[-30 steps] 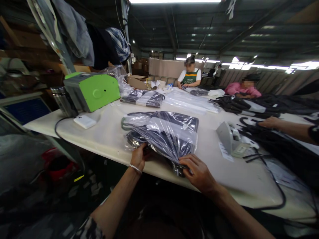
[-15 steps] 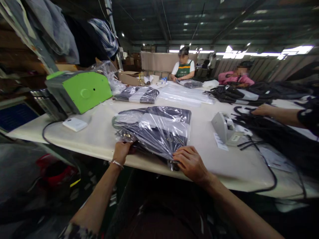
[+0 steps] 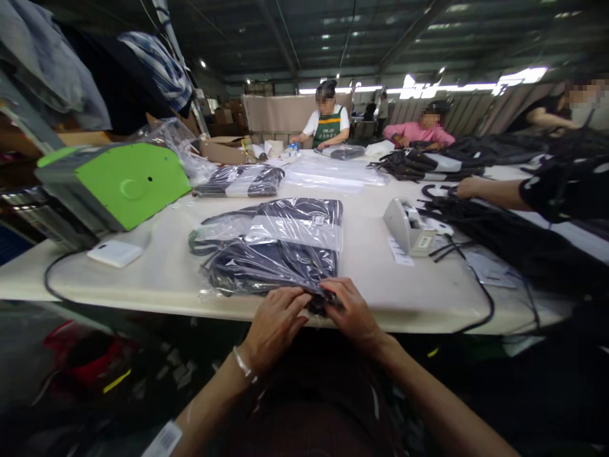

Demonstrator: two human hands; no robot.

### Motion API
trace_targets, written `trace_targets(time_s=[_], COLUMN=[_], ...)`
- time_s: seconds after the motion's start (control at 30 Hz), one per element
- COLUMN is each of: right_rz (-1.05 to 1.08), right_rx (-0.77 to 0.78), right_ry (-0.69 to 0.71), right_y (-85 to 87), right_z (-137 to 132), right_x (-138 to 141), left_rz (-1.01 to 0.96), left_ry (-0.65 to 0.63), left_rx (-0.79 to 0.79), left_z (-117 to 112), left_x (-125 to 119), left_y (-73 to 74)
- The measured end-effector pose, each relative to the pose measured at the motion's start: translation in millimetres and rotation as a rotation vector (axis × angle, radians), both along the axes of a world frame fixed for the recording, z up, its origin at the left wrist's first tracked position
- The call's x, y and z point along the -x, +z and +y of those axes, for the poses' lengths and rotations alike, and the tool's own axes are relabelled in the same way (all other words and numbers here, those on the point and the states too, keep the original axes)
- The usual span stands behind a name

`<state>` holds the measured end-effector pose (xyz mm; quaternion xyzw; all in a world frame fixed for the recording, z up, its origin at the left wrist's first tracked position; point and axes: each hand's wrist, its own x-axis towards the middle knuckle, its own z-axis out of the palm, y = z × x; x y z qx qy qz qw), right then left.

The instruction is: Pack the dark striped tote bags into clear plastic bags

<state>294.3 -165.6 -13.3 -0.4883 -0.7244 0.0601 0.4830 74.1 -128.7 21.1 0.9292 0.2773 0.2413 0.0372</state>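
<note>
**A:** Where are the two hands?

**B:** Close together at the near edge of the table (image 3: 157, 279). The left hand (image 3: 273, 324) and the right hand (image 3: 349, 311) meet at the near right corner of the wrapped bag (image 3: 271, 244).

**A:** How do they grip it?

**B:** Both are curled nearly closed. The fingers of each hand pinch the bunched clear plastic and the dark stuff inside it, and the fingertips of the two hands almost touch. The left wrist has a thin bangle.

**A:** And the wrapped bag itself?

**B:** It lies flat on the table, in the middle. Its near end is at the table's edge and its far end points away from the person.

**A:** What lies around it?

**B:** To the left stand a green machine (image 3: 118, 184) and a small white box (image 3: 114, 252). To the right is a grey dispenser (image 3: 409, 227). A second wrapped pack (image 3: 238, 179) lies further off. At the right a co-worker's hand (image 3: 469, 187) rests on a heap of black straps (image 3: 504, 235).
</note>
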Motion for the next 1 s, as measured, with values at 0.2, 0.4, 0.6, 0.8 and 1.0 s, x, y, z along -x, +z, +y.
trace_targets(time_s=[0.2, 0.4, 0.6, 0.8, 1.0], right_rz=[0.447, 1.126, 1.483, 1.411, 1.389], right_rx=[0.411, 0.800, 0.751, 0.740, 0.742], right_ry=[-0.324, -0.078, 0.021, -0.030, -0.013], right_y=[-7.8, -15.2, -7.1, 13.2, 19.1], right_z=[-56, -53, -25, 13, 31], right_x=[-15, 16, 37, 14, 2], left_rz=[-0.223, -0.096, -0.189, -0.244, -0.255], left_ry=[-0.027, -0.012, -0.026, 0.011, 0.040], left_rx=[-0.327, -0.157, -0.176, -0.091, 0.129], left_z=[6, 14, 40, 85, 86], left_x=[-26, -33, -50, -71, -78], left_y=[2.7, -1.8, -20.2, 0.3, 6.1])
